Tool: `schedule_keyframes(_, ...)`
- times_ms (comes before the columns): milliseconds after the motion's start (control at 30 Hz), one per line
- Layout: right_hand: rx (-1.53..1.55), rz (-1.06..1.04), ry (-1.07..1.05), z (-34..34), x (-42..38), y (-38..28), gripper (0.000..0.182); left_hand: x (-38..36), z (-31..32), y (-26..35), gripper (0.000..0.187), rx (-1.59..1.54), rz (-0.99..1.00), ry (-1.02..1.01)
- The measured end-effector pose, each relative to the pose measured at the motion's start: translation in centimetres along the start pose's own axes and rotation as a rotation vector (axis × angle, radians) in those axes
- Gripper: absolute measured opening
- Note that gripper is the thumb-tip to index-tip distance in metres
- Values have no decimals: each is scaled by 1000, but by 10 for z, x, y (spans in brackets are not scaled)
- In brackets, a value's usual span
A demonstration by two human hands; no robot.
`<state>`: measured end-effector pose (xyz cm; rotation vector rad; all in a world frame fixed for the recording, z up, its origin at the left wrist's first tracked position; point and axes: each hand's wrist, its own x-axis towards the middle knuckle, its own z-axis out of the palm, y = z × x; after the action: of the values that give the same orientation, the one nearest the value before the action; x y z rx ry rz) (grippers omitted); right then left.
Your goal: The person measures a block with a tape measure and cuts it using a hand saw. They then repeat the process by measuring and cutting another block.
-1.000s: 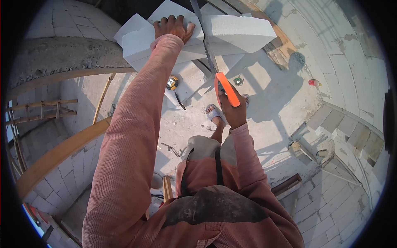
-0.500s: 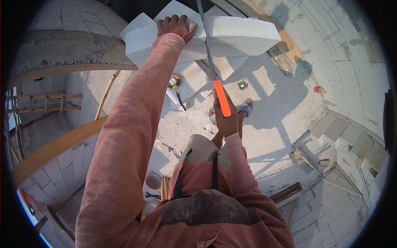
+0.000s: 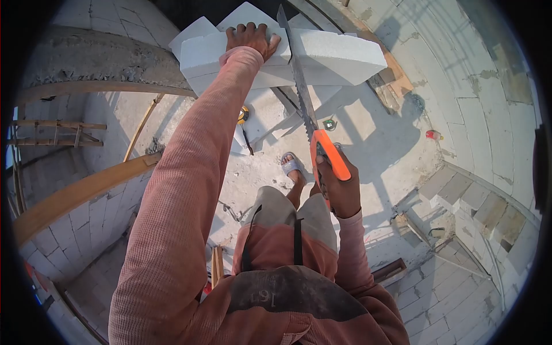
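Observation:
A long white lightweight concrete block lies across the top of the view, with other white pieces under and behind it. My left hand presses on its left part, fingers curled over the far edge. My right hand is wrapped round the orange handle of a hand saw. The toothed blade crosses the block to the right of my left hand, in what looks like a cut; its tip sticks out past the far side.
A tape measure lies below the block, partly behind my left sleeve. A small green object and a red item are on the concrete floor. Stacked blocks stand at right. A curved wooden board runs along the left.
My right hand has drawn the saw back towards my body and to the right, so more blade shows on the near side. My left hand stays on the block. The view has shifted slightly.

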<state>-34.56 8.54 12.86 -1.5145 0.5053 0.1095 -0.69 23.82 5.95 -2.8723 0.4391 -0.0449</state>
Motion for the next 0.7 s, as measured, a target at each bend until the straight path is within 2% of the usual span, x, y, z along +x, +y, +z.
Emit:
schedule_keyframes(67, 128, 81, -85, -15, 9, -42, 36, -3, -5, 2, 59, -1, 0, -53)
schedule_keyframes(200, 150, 91, -122, 10, 4, -85, 71, -3, -5, -1, 59, 1, 2, -3)
schedule_keyframes(233, 76, -114, -97, 16, -9, -75, 73, -5, -5, 0, 59, -9, -7, -17)
schedule_keyframes(367, -204, -60, 141, 7, -40, -25, 61, -7, -8, 1, 59, -32, 7, -2)
schedule_keyframes(400, -220, -93, 148, 10, -36, -29, 56, -7, -19, 1, 59, -39, -10, -129)
schedule_keyframes(433, -236, -127, 156, 13, -32, -34, 52, -13, -15, -1, 60, -45, -14, -122)
schedule_keyframes(467, -219, -202, 149, 22, -6, -52, 46, -13, -13, 0, 60, -48, -8, -103)
schedule_keyframes(600, -439, -230, 99, 39, 124, -84, 35, -4, -11, 0, 60, -34, -7, -78)
schedule_keyframes(700, -406, -174, 111, 31, 126, -74, 36, 0, -20, 1, 58, -64, 15, -131)
